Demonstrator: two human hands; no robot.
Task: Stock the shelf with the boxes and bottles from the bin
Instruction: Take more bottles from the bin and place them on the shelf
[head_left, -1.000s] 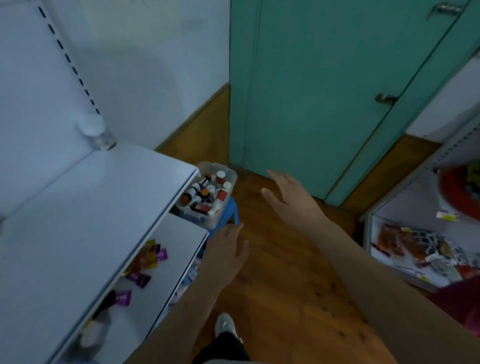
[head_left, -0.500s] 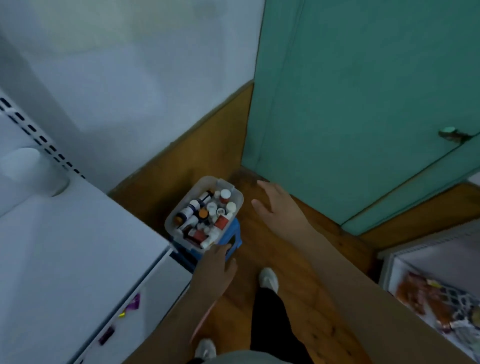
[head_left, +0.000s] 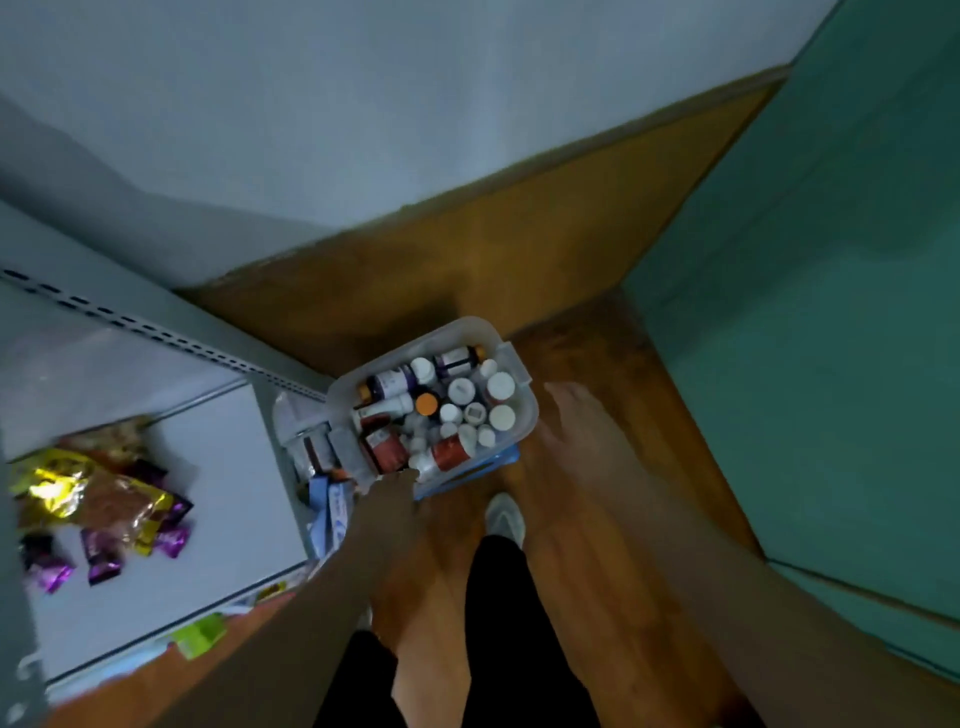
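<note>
A clear plastic bin (head_left: 511, 358) stands on a blue stool (head_left: 488, 467) on the wooden floor, below me. It holds several bottles (head_left: 447, 405) with white, orange and dark caps, some upright and some lying down. My left hand (head_left: 387, 499) reaches down to the bin's near rim, and its fingertips touch the rim by a red-brown bottle (head_left: 449, 452). My right hand (head_left: 582, 421) is blurred, open with fingers spread, just right of the bin and apart from it. The white shelf (head_left: 228, 457) is at the left.
Several purple and gold snack packets (head_left: 104, 509) lie on the white shelf board. Boxes and packets (head_left: 322, 467) sit on a lower level between the shelf and the bin. A teal door (head_left: 831, 312) stands at the right. My leg and shoe (head_left: 504, 514) are beneath the bin.
The view has tilted down and closed in on the bin. My left hand has reached the bin's near rim, and my right hand has come down beside its right edge.
</note>
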